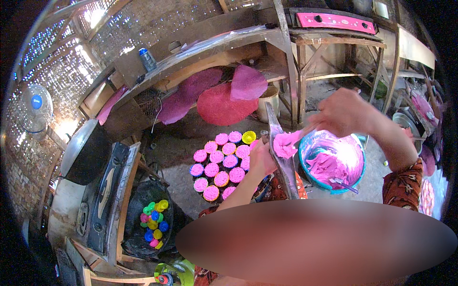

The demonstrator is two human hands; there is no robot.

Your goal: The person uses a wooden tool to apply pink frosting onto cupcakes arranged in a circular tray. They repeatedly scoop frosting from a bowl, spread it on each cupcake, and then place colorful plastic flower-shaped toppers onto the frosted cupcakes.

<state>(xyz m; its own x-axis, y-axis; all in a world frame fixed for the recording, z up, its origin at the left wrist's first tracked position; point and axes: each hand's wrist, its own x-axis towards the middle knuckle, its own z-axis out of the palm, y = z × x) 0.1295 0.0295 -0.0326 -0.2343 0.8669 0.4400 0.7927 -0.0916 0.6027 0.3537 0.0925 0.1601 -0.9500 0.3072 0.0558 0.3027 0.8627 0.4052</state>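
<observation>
My left hand (263,157) grips the edge of a long wooden press-like tool (284,173), which stands tilted in front of me. A lump of soft pink dough (286,144) clings to that wood. Blurred by motion, my right hand (338,112) is raised above the rim of a teal bucket (364,168). It appears closed on a thin spatula-like tool (310,129) that reaches to the lump. Pink dough (323,166) coats the bucket's inside. Beside my left forearm, small moulds topped with pink strands (216,156) sit close together; one yellow mould (249,137) shows no pink.
Colourful small moulds (154,223) lie in a black bag-lined container (134,214) at left. A black gas stove (107,200) and large pan (84,153) stand beyond it. Pink round sheets (227,103) rest by the bench (211,48). A fan (35,107) is far left.
</observation>
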